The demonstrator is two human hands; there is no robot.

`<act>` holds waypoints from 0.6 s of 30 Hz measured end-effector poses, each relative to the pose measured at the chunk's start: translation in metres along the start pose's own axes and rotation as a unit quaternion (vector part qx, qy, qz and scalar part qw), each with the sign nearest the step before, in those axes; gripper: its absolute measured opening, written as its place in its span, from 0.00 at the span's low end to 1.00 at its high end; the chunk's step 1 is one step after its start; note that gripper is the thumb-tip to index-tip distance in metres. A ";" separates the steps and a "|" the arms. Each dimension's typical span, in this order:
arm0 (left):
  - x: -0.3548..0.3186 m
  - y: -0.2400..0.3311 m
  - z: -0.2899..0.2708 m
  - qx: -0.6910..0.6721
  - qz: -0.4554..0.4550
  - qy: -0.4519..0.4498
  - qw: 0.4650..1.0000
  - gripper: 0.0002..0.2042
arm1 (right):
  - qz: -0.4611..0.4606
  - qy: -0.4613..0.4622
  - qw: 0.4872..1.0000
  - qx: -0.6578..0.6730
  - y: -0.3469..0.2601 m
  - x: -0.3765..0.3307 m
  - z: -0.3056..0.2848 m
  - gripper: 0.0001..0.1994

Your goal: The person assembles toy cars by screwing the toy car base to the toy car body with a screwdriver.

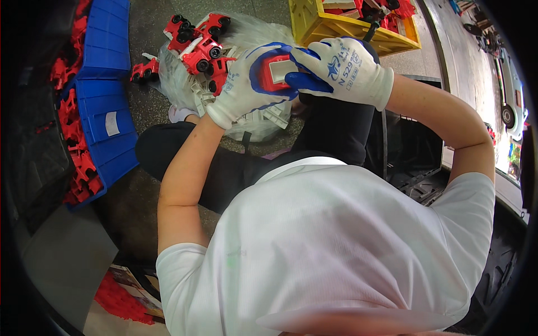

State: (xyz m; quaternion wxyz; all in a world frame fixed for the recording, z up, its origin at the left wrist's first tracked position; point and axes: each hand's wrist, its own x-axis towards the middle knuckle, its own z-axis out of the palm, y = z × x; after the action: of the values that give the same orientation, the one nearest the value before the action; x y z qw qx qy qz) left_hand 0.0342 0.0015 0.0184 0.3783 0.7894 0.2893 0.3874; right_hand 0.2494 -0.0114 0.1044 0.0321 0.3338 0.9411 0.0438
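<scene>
Both of my hands wear white work gloves with blue-coated palms and fingers. My left hand (246,84) is wrapped round a red toy truck body (270,71) with a whitish piece (281,71) set in it. From the other side my right hand (336,70) presses its blue fingers on the same toy truck, thumb near the whitish piece. Just left of my hands, red toy trucks with black wheels (203,55) lie heaped on a clear plastic bag (246,33). White plastic parts (274,115) lie in the bag under my hands.
Blue bins (106,134) holding red parts (78,151) stand along the left. A yellow crate (314,28) with more red toy pieces is at the far right. One toy truck (144,70) rests on the floor beside the bag. A black crate (414,148) stands by my right leg.
</scene>
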 end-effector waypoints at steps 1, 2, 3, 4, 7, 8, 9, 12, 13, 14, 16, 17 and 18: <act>0.000 -0.001 -0.001 0.022 0.006 0.001 1.000 0.36 | -0.001 0.000 1.000 0.001 0.001 0.003 -0.002 0.28; -0.001 -0.002 -0.001 0.023 0.005 0.001 1.000 0.36 | -0.006 -0.011 1.000 -0.004 0.002 0.006 -0.005 0.28; -0.002 -0.003 -0.001 -0.008 -0.011 0.012 1.000 0.34 | -0.010 -0.022 1.000 -0.010 0.002 0.009 -0.006 0.28; -0.003 -0.004 -0.001 -0.038 -0.027 0.023 0.999 0.33 | 0.004 -0.054 0.999 -0.008 0.001 0.011 -0.004 0.28; -0.007 -0.013 -0.010 -0.040 -0.051 0.047 0.997 0.33 | -0.013 0.053 0.999 0.000 0.003 0.022 -0.004 0.28; -0.005 -0.008 -0.007 -0.206 -0.083 0.080 0.972 0.34 | 0.023 0.078 0.996 0.025 0.004 0.028 0.001 0.26; -0.002 -0.012 -0.010 -0.217 -0.094 0.092 0.967 0.34 | 0.089 0.105 0.988 0.065 -0.002 0.033 0.010 0.24; -0.007 -0.066 -0.009 -0.106 -0.209 0.127 0.964 0.31 | 0.156 0.124 0.962 0.189 0.006 0.060 0.078 0.22; -0.005 -0.077 0.000 -0.231 -0.281 0.137 0.921 0.30 | 0.179 0.108 0.948 0.241 0.018 0.069 0.106 0.22; -0.003 -0.090 0.004 -0.238 -0.278 0.150 0.918 0.29 | 0.204 0.143 0.926 0.282 0.024 0.077 0.115 0.22; 0.006 -0.123 0.013 -0.220 -0.242 0.140 0.935 0.26 | 0.225 0.252 0.895 0.292 0.045 0.073 0.117 0.21; 0.002 -0.141 0.012 -0.189 -0.215 0.127 0.950 0.24 | 0.210 0.317 0.884 0.270 0.057 0.066 0.110 0.20; -0.004 -0.156 0.008 -0.277 -0.284 0.140 0.907 0.22 | 0.205 0.381 0.865 0.254 0.072 0.053 0.092 0.14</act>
State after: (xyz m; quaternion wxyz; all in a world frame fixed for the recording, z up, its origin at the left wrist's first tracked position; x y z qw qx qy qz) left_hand 0.0133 0.0807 -0.1148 0.6314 0.4750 0.4321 0.4346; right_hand 0.2618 0.0835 0.0192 -0.4243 0.4732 0.7691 -0.0674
